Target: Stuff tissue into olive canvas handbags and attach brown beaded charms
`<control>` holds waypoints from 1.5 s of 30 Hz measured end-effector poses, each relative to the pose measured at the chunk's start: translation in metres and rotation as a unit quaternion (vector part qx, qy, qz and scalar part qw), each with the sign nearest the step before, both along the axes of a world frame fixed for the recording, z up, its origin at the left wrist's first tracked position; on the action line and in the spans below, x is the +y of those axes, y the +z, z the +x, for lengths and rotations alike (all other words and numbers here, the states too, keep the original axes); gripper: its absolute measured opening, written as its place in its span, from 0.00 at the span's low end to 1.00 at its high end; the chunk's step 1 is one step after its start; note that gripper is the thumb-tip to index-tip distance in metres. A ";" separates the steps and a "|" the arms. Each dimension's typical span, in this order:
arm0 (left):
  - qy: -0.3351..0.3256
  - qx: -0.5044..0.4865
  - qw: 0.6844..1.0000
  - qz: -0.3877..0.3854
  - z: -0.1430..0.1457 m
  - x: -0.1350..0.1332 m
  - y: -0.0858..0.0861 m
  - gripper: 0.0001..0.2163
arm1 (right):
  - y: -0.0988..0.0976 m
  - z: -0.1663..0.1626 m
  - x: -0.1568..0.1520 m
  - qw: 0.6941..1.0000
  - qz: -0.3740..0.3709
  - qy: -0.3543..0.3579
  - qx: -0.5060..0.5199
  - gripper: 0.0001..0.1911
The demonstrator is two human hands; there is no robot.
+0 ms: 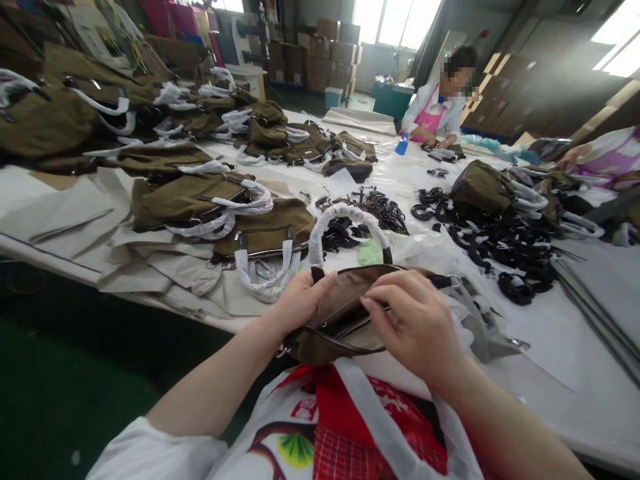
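A red-and-white apron covers the wearer's front, its white characters and small red label too blurred to read; a film-wrapped handle hangs across it; just above, at the edge of the bench, sits an unzipped olive bag; the left hand's grip is clamped on its rim; the right hand is over the opening, thumb and forefinger nearly together, whether on anything one cannot tell; beyond lie chains, black coils and more olive bags; farther off, a co-worker in a pink apron handles pieces; cartons stand behind.
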State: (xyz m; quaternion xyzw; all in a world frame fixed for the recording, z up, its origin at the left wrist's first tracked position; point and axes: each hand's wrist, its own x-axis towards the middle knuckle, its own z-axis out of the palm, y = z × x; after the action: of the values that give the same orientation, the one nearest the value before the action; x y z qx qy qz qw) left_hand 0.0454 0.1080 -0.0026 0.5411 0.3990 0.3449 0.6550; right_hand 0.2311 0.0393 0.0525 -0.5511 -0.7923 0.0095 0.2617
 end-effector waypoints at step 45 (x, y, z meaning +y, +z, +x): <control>0.040 -0.037 0.991 -0.126 -0.043 -0.039 0.005 0.08 | -0.026 -0.034 -0.014 0.945 -0.137 0.243 -0.169 0.06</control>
State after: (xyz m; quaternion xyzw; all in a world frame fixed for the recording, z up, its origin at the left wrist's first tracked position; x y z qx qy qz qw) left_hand 0.0023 0.0685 0.0024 0.4248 0.4357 0.3376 0.7181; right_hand 0.1966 0.0252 0.0261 -0.3660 -0.9257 0.0884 0.0355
